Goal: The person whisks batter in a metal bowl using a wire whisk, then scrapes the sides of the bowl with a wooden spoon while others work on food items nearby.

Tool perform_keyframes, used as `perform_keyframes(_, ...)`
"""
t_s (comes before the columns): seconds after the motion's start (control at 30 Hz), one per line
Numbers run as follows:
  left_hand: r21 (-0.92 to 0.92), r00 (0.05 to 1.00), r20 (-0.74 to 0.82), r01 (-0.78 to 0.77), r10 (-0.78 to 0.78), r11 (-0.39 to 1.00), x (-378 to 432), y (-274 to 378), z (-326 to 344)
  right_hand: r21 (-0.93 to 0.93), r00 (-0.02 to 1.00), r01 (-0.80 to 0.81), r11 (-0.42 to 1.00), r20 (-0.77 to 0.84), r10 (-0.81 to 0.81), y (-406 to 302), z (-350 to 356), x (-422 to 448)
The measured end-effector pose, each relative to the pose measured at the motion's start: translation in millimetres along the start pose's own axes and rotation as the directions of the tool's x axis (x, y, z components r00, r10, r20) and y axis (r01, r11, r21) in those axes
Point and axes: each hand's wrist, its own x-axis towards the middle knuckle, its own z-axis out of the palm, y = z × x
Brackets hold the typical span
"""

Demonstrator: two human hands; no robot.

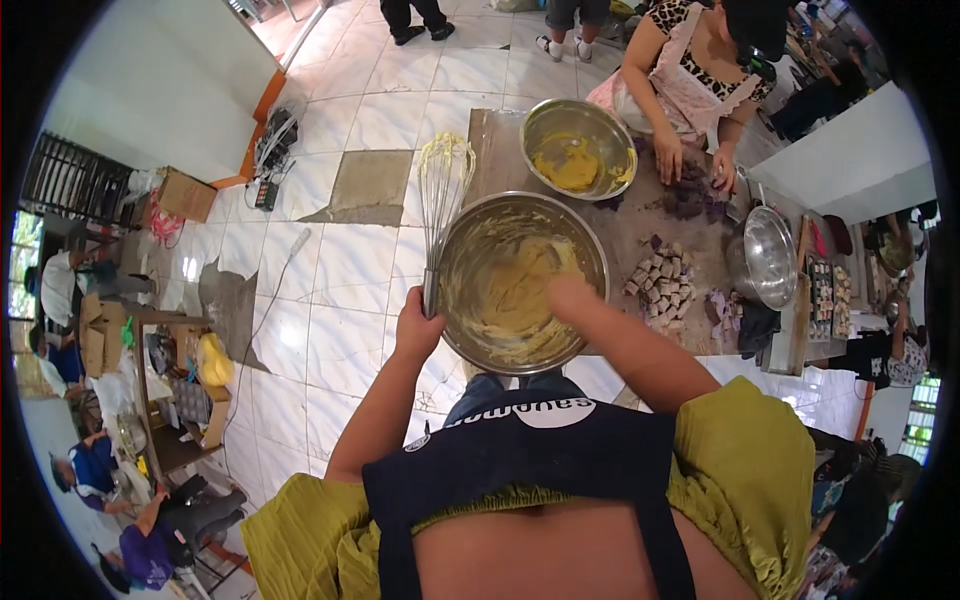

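Note:
In front of me a large stainless steel mixing bowl [598, 259] holds pale yellow batter [525, 277], smeared up its inner wall. My left hand [418, 330] grips the handle of a balloon whisk [430, 289] against the bowl's left rim. Its wires point away from me, outside the bowl, with pale batter stuck to their tip. Inside the bowl, at the right, my right hand [574, 298] is down at the batter and blurred by motion. Whether its fingers hold something cannot be made out.
Beyond stands a second steel bowl [577, 150] with yellow mixture. A person in a pink apron [694, 82] handles purple pieces [694, 195] on the table [495, 135]. Wrapped pieces [661, 285] lie piled right, near an empty-looking steel basin [765, 255]. A cable [274, 289] crosses the tiled floor.

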Motion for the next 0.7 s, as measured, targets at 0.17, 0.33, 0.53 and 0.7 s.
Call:
perform_keyframes(0.17, -0.013, 1.0, -0.013, -0.006, 0.006, 1.0, -7, -7, -5, -0.016, 0.995, 0.098, 0.995, 0.006, -0.098, -34, -24, -32)
perform_keyframes(0.33, -0.076, 0.998, 0.024, -0.054, 0.055, 0.996, -10, 6, 2, -0.027, 0.998, -0.048, 0.998, -0.04, 0.047, -28, -14, -10)
perform_keyframes(0.53, -0.085, 0.998, 0.062, -0.007, 0.013, 0.996, -12, -3, -7, -0.11, 0.99, 0.13, 0.985, 0.062, -0.123, -62, -5, -66)
perform_keyframes(0.7, -0.109, 0.994, 0.057, -0.088, 0.095, 0.99, -16, 3, 0, 0.002, 0.989, 0.001, 1.0, -0.149, 0.0, -34, -38, -39)
